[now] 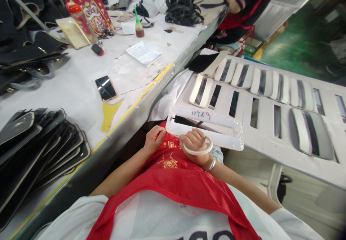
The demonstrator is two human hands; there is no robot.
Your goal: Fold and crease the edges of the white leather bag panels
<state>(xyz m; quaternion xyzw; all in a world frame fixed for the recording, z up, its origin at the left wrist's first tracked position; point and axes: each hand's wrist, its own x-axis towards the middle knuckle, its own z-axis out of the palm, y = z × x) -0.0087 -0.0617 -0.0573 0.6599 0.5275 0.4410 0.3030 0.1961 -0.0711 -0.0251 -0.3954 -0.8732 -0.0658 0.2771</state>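
Note:
My left hand (154,140) is closed, thumb against the curled fingers, above the lap of the red apron (173,157). Whatever it may pinch is too small to see. My right hand (193,142) is also closed, with a narrow white roll of tape (199,152) looped around it. Just beyond the right hand lies a white template board (204,117) with a long slot and a handwritten number, edged in clear plastic. Whether the right fingers touch the board is hidden.
On the right table (278,139), several white pads (261,81) with dark stripes lie in rows. Left, a worktable (81,99) bears stacked black panels (45,153), a phone (106,87), a yellow scraper (110,113), a notepad (143,53) and a glue bottle (139,29). Another person's hand (234,1) is behind.

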